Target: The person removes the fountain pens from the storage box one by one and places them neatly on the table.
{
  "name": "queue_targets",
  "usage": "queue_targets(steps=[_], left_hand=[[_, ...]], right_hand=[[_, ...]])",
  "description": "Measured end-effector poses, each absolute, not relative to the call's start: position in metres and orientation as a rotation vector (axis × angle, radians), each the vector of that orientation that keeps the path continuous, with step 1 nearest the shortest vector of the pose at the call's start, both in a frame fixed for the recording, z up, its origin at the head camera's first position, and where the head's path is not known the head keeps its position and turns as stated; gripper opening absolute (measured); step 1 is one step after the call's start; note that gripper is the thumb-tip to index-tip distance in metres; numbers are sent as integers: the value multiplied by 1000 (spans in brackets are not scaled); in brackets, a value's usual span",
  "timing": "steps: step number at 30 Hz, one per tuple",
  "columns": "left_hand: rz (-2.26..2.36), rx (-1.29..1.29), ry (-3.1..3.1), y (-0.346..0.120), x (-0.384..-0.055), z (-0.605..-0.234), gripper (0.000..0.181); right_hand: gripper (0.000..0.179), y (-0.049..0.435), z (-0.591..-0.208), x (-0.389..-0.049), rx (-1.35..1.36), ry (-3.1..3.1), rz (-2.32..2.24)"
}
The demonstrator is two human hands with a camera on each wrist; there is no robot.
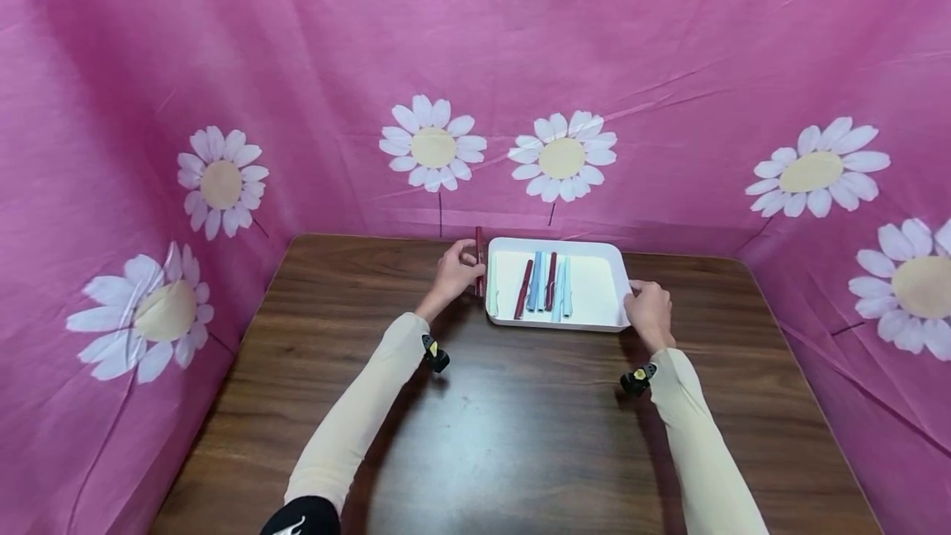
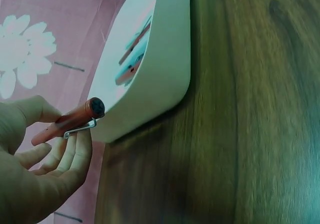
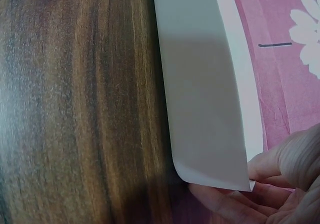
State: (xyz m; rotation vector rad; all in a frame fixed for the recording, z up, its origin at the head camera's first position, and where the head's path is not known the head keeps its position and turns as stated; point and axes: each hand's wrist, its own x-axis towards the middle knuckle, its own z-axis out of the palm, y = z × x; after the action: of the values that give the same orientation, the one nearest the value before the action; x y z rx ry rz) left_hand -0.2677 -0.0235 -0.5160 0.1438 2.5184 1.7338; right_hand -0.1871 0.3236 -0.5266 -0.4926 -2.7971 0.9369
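Note:
My left hand pinches a dark red pen with a metal clip, just outside the tray's left end. The pen is upright in the head view, close beside the tray wall. A white rectangular tray stands on the table. My right hand grips its right end, thumb at the rim and fingers against the outer wall. Inside the tray lie several pens side by side: a dark red pen, a blue pen, another dark red pen, light blue ones, and a pale green pen by the left wall.
The brown wooden table stretches from the tray toward me. A pink cloth printed with white daisies hangs behind the table and along both sides. The tray stands near the table's far edge.

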Motion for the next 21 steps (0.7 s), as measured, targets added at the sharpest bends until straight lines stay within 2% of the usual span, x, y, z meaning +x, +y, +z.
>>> queue_targets(steps=[7, 21], left_hand=[[1615, 51, 2591, -31, -266, -523, 59], [1351, 39, 2718, -43, -267, -522, 61]], right_hand=[[44, 325, -527, -187, -515, -2789, 940], [44, 326, -528, -187, -509, -2797, 948]])
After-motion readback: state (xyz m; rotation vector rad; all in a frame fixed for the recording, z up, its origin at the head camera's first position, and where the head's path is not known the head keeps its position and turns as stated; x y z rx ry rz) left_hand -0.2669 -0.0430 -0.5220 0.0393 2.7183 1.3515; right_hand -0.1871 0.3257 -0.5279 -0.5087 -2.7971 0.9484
